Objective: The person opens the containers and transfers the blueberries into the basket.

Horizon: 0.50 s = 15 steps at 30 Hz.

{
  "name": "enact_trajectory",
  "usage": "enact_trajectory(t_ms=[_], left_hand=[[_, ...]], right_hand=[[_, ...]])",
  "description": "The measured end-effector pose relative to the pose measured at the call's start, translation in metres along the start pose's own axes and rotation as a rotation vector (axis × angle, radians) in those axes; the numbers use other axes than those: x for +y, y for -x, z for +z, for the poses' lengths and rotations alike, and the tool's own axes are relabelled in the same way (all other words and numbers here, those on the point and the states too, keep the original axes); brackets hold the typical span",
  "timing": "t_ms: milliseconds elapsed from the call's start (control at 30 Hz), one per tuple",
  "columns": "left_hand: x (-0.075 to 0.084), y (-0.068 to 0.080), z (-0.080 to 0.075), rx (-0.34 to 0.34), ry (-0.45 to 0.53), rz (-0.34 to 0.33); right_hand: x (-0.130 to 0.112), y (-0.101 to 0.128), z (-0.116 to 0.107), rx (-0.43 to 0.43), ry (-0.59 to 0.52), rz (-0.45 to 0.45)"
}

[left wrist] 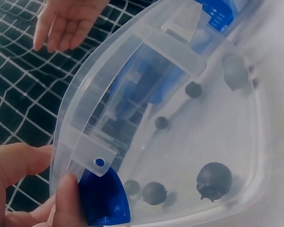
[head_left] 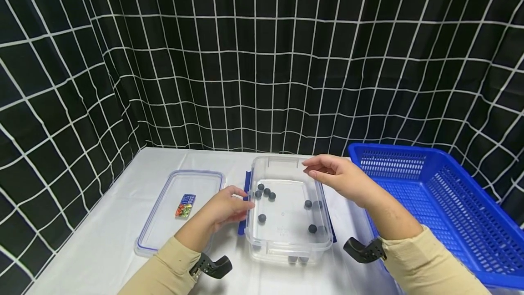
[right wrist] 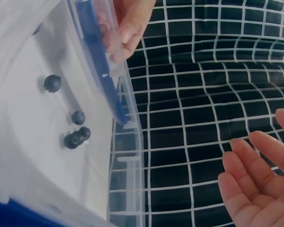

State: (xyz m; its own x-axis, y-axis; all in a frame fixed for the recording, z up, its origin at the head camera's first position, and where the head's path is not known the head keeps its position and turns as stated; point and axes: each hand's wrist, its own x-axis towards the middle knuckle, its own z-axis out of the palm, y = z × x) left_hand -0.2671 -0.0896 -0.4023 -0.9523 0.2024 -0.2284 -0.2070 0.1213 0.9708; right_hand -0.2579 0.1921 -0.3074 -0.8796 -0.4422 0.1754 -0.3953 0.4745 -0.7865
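A clear plastic food container (head_left: pixel 282 240) stands uncovered on the table with several dark blueberries (head_left: pixel 262 218) scattered over its floor. My left hand (head_left: pixel 229 206) holds its left wall by the rim, beside a hanging blue latch (left wrist: pixel 104 196). In the left wrist view, the thumb and fingers sit on either side of that rim. Over the container's far right corner hovers my right hand (head_left: pixel 333 174), fingers loosely bent and nothing between them. The right wrist view shows this hand's spread fingers (right wrist: pixel 248 177) apart from the container.
A clear lid (head_left: pixel 163 217) with a blue seal and a printed label (head_left: pixel 186 205) lies left of the container. To the right is a large blue plastic basket (head_left: pixel 409 149). Behind the white table (head_left: pixel 102 222) hangs a black curtain with a white grid (head_left: pixel 262 58).
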Motion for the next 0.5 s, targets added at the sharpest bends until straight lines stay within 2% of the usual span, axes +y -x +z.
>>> enact_trajectory(t_ms=[200, 500], left_hand=[[0.001, 0.001, 0.001, -0.015, -0.016, -0.007], [0.001, 0.003, 0.0, -0.022, -0.009, -0.024]], right_hand=[[-0.009, -0.006, 0.001, 0.005, 0.002, -0.005], [-0.025, -0.024, 0.009, 0.005, -0.062, -0.047]])
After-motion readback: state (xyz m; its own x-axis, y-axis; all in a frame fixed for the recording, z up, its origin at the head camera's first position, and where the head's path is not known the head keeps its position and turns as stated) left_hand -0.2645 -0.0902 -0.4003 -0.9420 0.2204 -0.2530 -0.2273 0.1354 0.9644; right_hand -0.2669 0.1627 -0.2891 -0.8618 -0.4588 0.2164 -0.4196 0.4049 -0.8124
